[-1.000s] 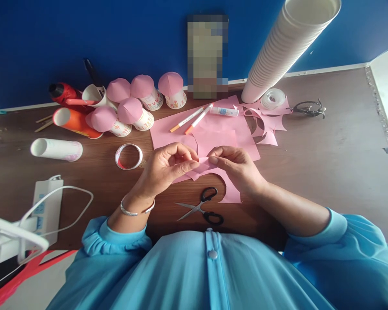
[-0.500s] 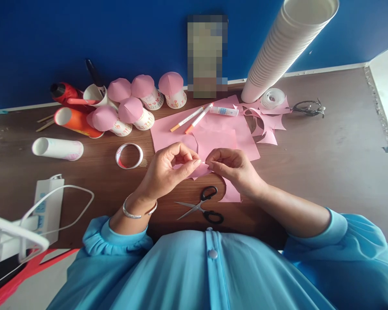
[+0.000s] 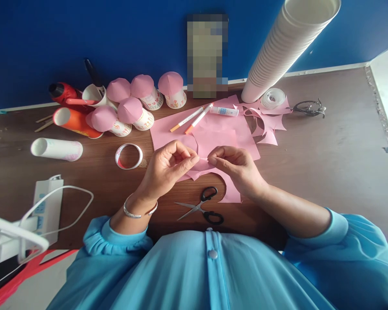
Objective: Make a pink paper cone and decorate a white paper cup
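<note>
Surface: brown wooden table (image 3: 326, 163) set against a blue wall (image 3: 116, 34); a pale floor strip shows at the far right. At the back left are paper cups capped with pink domes (image 3: 139, 103), an orange tube (image 3: 76, 122) and a white tube (image 3: 56, 149) lying on their sides, and a tape ring (image 3: 128, 156). A power strip (image 3: 47, 206) with a white cable sits at the near left edge. At the back right a tall stack of paper cups (image 3: 278, 51) leans toward the camera, with a clear tape roll (image 3: 273, 98), pink offcuts (image 3: 268, 125) and spectacles (image 3: 308, 107) near its base. Pink sheets (image 3: 226, 129) lie centre, carrying two markers (image 3: 187, 119) and a glue tube (image 3: 224, 111). Open scissors (image 3: 202, 206) lie just in front of the hands, apart from them. The left hand (image 3: 166, 168) and right hand (image 3: 236, 165) meet at the fingertips above the sheets, both pinching a small pink paper piece (image 3: 198, 168). The fingers cover most of it. Compared with one second ago, the fingertips have drawn closer and less of the piece shows between them. The scissors and the other items have not shifted.
</note>
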The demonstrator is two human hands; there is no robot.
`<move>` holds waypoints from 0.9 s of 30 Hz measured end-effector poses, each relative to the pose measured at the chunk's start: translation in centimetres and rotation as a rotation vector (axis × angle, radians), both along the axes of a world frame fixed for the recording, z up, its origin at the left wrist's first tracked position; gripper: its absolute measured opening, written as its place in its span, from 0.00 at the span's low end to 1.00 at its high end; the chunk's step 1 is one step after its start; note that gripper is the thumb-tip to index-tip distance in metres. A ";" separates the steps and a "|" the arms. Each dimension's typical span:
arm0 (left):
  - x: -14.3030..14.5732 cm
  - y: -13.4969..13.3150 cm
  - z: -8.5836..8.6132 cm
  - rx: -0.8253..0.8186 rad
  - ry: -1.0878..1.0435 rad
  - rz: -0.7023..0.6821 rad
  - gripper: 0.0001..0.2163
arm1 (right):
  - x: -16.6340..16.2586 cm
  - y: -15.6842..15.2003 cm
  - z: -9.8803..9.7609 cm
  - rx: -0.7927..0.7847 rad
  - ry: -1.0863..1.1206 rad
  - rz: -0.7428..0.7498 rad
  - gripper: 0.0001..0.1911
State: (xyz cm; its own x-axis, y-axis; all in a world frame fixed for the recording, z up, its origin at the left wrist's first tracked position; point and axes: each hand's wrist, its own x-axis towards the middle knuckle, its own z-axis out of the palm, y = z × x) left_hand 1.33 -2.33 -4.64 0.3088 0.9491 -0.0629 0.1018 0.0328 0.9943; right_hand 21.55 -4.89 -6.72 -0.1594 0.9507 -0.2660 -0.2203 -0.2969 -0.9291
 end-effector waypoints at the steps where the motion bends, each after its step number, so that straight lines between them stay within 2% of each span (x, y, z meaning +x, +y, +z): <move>1: 0.0 0.0 0.0 0.002 -0.005 0.001 0.13 | 0.0 0.0 -0.1 -0.003 0.005 -0.013 0.18; 7: 0.1 0.1 -0.2 0.061 -0.053 -0.011 0.12 | 0.2 0.6 -0.8 -0.052 0.072 -0.146 0.18; 12: 0.3 0.0 -0.7 0.232 -0.012 -0.063 0.09 | 0.0 0.4 -0.6 -0.051 0.064 -0.129 0.19; 15: 0.5 0.1 -0.9 0.275 0.035 -0.058 0.09 | -0.1 0.1 -0.2 -0.066 0.024 -0.078 0.20; 18: 0.6 0.1 -0.8 0.239 0.021 -0.076 0.10 | -0.2 0.0 -0.1 -0.088 0.012 -0.010 0.23; 22: 0.4 0.0 -0.4 0.084 -0.009 -0.044 0.10 | -0.2 0.0 -0.4 -0.088 0.097 0.001 0.22; 27: 0.3 0.1 -0.4 0.057 0.041 -0.024 0.14 | 0.0 0.0 -0.9 -0.075 0.132 0.013 0.20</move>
State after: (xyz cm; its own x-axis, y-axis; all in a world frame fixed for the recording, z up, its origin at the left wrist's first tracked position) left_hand 1.60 -2.18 -4.99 0.3299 0.9438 -0.0218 0.1424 -0.0270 0.9894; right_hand 21.58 -4.91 -7.66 -0.2102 0.9263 -0.3125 -0.3345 -0.3685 -0.8673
